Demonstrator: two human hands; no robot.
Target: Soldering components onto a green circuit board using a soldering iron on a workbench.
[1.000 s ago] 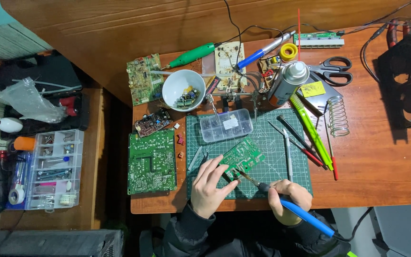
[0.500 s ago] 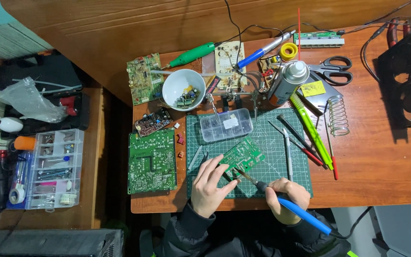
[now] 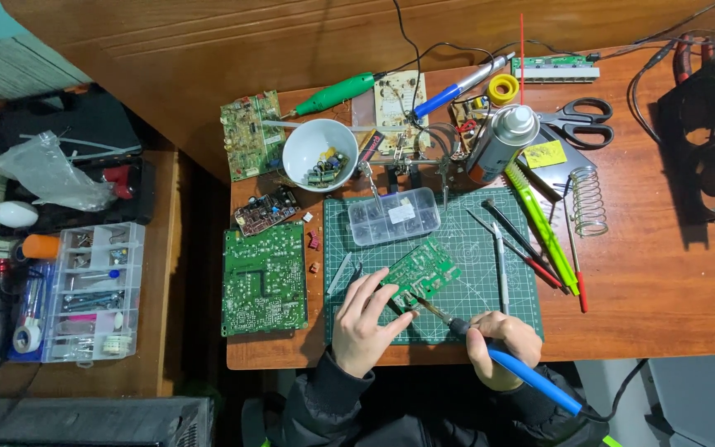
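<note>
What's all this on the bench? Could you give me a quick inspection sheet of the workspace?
Surface: wooden desk with green cutting mat.
Job's things: small green circuit board on the mat; soldering iron, tip at the board.
Clutter: white bowl, spray can, scissors, large circuit board.
Grips: left hand steadies the board; right hand holds the iron.
Cables: black leads at the back.
Surroundings: parts organiser at left.

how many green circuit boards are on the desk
3. A large green board lies left of the cutting mat; a smaller one sits on the mat under the left hand; another lies beside the white bowl. Others may be hidden.
</note>
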